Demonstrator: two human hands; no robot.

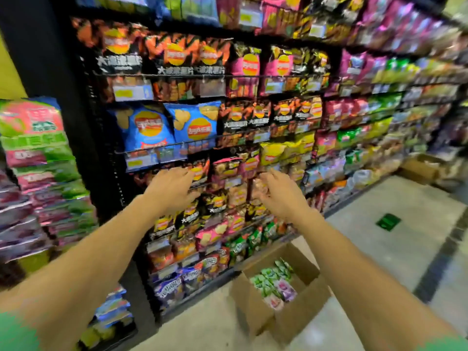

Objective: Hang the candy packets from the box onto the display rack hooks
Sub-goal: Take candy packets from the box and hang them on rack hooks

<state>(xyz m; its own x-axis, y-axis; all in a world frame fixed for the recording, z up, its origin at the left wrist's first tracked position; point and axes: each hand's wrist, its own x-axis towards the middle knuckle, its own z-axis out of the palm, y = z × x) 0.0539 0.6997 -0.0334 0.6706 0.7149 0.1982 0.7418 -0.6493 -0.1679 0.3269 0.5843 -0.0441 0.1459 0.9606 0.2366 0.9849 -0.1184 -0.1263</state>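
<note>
Two hands at rack: left hand (174, 188) fingers apart, right hand (276, 191) curled, contents unclear; next, packets (274, 282) from box (255, 307) at 6 o'clock.

Both bare arms reach forward and up, hands raised side by side.

The left hand (173, 190) is held palm forward, its fingers (186, 173) loosely spread and slightly bent. The right hand (279, 192) is apart from it at about the same height, fingers curled inward toward the thumb; blur hides whether they pinch anything.

Lay's logo on blue chip bags (193, 122); other print too blurred.
</note>
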